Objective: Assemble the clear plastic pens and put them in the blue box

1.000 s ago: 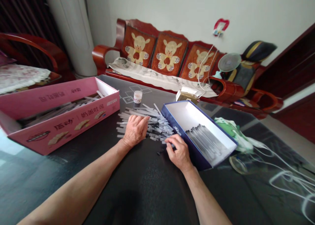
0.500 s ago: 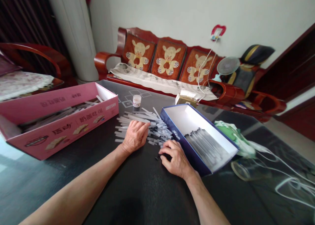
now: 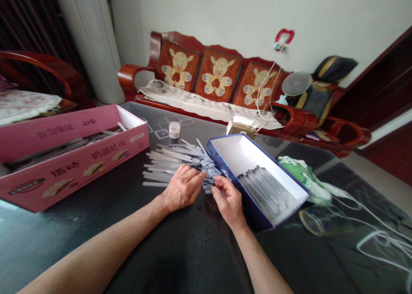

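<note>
A loose pile of translucent plastic sleeves (image 3: 161, 156) lies spread on the dark table. At its near edge, my left hand (image 3: 183, 187) is closed with fingers curled down; whatever is in them is hidden. Close beside it, my right hand (image 3: 229, 201) pinches with thumb and forefinger at the pile's right end, and what it grips is too small to make out. Just right of that hand stands a blue box (image 3: 243, 186) with a white inside. Thin clear sticks with dark ends (image 3: 265, 189) lie side by side in it.
A long pink box (image 3: 96, 156) on the left holds more sleeves. Behind the pile stands a small white cup (image 3: 174, 130). Right of the blue box are a green-and-white plastic packet (image 3: 304, 178), a clear round container (image 3: 313, 221) and white cables (image 3: 383, 242). A tissue box (image 3: 241, 127) stands behind.
My right hand has moved up from the table to the pile's edge, its fingers now pinched together near my left. My left hand has shifted slightly nearer and right. The view has turned a little.
</note>
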Motion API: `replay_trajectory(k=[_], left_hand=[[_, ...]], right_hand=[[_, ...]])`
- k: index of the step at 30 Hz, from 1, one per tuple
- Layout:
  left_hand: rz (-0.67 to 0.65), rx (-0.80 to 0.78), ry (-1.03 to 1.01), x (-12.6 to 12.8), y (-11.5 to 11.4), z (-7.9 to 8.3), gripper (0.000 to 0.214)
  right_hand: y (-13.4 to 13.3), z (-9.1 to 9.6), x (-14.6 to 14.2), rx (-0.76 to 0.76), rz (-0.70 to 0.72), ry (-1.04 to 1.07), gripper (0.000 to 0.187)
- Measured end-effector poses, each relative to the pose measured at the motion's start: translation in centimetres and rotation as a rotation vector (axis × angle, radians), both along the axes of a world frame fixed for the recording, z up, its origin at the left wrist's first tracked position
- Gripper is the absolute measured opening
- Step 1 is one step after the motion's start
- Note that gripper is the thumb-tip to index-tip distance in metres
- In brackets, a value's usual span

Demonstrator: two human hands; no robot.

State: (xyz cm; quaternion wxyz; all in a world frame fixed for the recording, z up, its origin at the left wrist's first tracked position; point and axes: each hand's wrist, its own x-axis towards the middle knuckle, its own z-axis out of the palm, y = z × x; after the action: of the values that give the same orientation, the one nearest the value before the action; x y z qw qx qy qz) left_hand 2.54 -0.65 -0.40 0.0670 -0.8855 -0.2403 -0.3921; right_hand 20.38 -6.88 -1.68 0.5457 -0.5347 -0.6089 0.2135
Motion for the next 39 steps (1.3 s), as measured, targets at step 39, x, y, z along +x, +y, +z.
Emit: replay_trajectory(k=[39], left_hand=[[-0.063,-0.033,0.066,0.38,-0.38,0.16,0.027]], right_hand=[[0.43,-0.82,-0.58,-0.133,0.056,0.291,0.021]])
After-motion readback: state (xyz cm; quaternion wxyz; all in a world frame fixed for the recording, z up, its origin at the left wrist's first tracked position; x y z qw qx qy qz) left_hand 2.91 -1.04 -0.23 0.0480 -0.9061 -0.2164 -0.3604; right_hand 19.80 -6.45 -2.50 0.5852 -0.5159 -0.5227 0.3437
